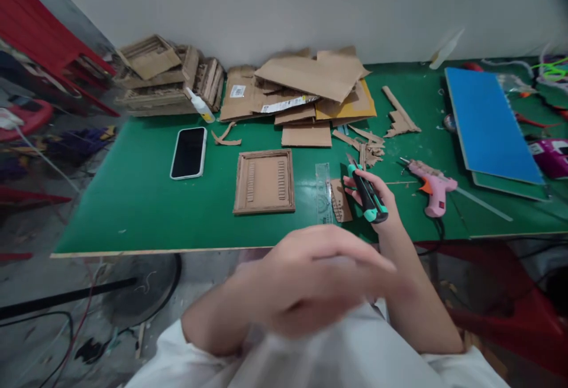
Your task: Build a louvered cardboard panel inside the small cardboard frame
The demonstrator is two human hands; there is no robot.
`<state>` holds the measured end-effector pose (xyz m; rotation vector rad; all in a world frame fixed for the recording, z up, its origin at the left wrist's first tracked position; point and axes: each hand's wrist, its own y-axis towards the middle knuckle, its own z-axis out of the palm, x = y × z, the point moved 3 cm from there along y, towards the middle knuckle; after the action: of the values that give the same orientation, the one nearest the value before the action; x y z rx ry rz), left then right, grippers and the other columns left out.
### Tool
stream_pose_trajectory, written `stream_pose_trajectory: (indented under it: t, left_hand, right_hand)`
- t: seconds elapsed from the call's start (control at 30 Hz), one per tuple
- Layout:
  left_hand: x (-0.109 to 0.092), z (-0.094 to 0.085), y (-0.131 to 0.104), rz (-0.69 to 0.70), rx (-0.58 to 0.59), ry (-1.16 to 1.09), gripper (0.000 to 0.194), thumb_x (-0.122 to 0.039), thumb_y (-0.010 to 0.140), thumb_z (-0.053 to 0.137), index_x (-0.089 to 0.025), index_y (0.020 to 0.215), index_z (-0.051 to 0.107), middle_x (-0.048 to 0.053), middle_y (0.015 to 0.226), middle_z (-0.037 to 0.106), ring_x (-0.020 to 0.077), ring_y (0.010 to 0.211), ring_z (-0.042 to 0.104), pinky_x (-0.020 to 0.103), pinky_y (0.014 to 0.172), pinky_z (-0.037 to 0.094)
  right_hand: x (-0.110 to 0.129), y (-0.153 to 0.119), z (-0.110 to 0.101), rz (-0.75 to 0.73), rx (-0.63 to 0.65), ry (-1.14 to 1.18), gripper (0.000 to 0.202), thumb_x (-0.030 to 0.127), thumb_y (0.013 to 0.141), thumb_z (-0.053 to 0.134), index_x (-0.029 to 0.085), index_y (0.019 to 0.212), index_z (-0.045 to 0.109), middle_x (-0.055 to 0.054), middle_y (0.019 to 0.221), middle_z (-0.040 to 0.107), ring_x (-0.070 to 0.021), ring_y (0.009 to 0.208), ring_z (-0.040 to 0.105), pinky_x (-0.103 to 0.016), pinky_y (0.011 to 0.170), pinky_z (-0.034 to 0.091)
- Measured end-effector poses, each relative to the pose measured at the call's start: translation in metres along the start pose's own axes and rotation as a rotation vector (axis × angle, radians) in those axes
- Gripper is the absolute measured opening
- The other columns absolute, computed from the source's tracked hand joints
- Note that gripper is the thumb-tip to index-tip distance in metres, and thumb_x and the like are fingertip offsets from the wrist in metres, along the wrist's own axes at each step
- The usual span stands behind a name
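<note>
My right hand (379, 190) grips a black and teal utility knife (369, 196), its blade end pointing away from me. Beneath that hand lies a small cardboard piece (341, 203) with a row of little cuts or marks, beside a clear plastic ruler (323, 190). My left hand (315, 281) is raised close to the camera, in front of the table edge, blurred. Its fingers stretch to the right and nothing shows in them. A square cardboard tray (265, 207) with a ridged strip along each inner side rests left of the ruler.
Cardboard sheets (310, 77) and stacked cardboard frames (155, 104) line the wall, near a glue bottle (200, 106). A phone (189, 152) lies at left. Cardboard scraps (370, 151), a pink glue gun (432, 184) and a blue board (492, 128) occupy the right side.
</note>
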<state>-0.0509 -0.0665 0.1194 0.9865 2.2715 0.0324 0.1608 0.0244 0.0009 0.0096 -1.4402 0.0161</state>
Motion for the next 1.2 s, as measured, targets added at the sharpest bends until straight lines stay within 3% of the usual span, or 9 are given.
stream_pose_trajectory:
  t: [0.03,0.17,0.27,0.4,0.57,0.77,0.97,1.07,1.2]
  left_hand:
    - [0.011,0.018,0.008,0.082,0.083,-0.038,0.038,-0.04,0.092,0.031,-0.033,0.126,0.046,0.001,0.125,0.053,0.0214,0.118,0.048,0.039,0.094,0.046]
    - [0.06,0.086,0.01,0.008,0.25,0.132,0.067,-0.053,0.08,0.052,-0.023,0.136,0.032,0.012,0.144,0.028,0.0319,0.135,0.017,0.055,0.105,0.025]
    - [0.075,0.107,-0.003,0.006,0.277,0.229,0.076,-0.053,0.077,0.055,-0.019,0.138,0.026,0.015,0.145,0.025,0.0322,0.136,0.015,0.054,0.106,0.023]
    - [0.074,0.109,-0.008,0.036,0.096,0.301,0.04,-0.025,0.089,0.044,-0.016,0.128,0.043,0.013,0.134,0.045,0.0263,0.132,0.03,0.048,0.105,0.03]
    - [0.065,0.11,-0.002,0.099,-0.178,0.228,0.037,-0.013,0.088,0.035,-0.016,0.123,0.049,0.015,0.127,0.05,0.0267,0.132,0.029,0.046,0.1,0.038]
    - [0.066,0.121,0.01,0.162,-0.05,0.237,0.04,-0.008,0.084,0.04,-0.013,0.123,0.049,0.018,0.129,0.047,0.0285,0.133,0.026,0.045,0.1,0.038]
    - [0.06,0.112,0.016,0.036,0.2,0.137,0.052,-0.01,0.077,0.045,-0.018,0.129,0.043,0.015,0.142,0.03,0.0334,0.136,0.014,0.06,0.103,0.024]
    - [0.063,0.102,0.026,-0.048,0.131,0.093,0.049,-0.013,0.082,0.042,-0.017,0.131,0.039,0.013,0.144,0.028,0.0282,0.137,0.014,0.054,0.107,0.023]
    - [0.078,0.103,0.044,-0.185,0.089,0.191,0.056,-0.037,0.087,0.044,-0.009,0.134,0.032,0.02,0.143,0.027,0.0295,0.135,0.018,0.05,0.108,0.025]
  right_hand:
    - [0.0,0.0,0.0,0.003,0.006,0.002,0.04,0.026,0.073,0.066,0.029,0.111,0.057,-0.002,0.107,0.064,-0.0201,0.106,0.058,-0.04,0.098,0.044]
    - [-0.001,0.0,0.0,-0.021,0.027,0.053,0.038,0.031,0.072,0.067,0.031,0.108,0.058,-0.001,0.108,0.064,-0.0203,0.106,0.058,-0.04,0.098,0.045]
    - [-0.002,0.0,0.0,-0.015,0.034,0.059,0.037,0.03,0.072,0.067,0.031,0.108,0.058,-0.001,0.105,0.065,-0.0197,0.106,0.059,-0.04,0.097,0.046]
    - [-0.001,-0.001,0.0,0.006,0.001,0.058,0.036,0.033,0.073,0.066,0.03,0.107,0.058,-0.002,0.103,0.066,-0.0195,0.104,0.06,-0.04,0.096,0.047]
    - [0.002,0.0,0.001,-0.02,-0.008,0.043,0.038,0.036,0.072,0.067,0.029,0.107,0.057,-0.003,0.103,0.066,-0.0207,0.103,0.06,-0.04,0.095,0.047]
    - [-0.002,0.002,-0.002,-0.07,-0.06,0.04,0.039,0.038,0.073,0.066,0.027,0.109,0.056,-0.004,0.102,0.067,-0.0204,0.101,0.061,-0.042,0.096,0.046]
    - [-0.005,0.003,-0.005,-0.1,-0.063,0.022,0.038,0.037,0.074,0.065,0.029,0.11,0.054,-0.004,0.105,0.066,-0.0203,0.101,0.062,-0.042,0.094,0.048]
    - [-0.005,0.003,-0.006,-0.112,-0.095,0.027,0.037,0.035,0.076,0.064,0.029,0.111,0.054,-0.004,0.102,0.067,-0.0201,0.099,0.062,-0.043,0.093,0.048]
    - [-0.003,0.002,-0.005,-0.091,-0.101,0.081,0.037,0.035,0.075,0.064,0.029,0.11,0.054,-0.005,0.114,0.062,-0.0209,0.105,0.059,-0.043,0.092,0.049]
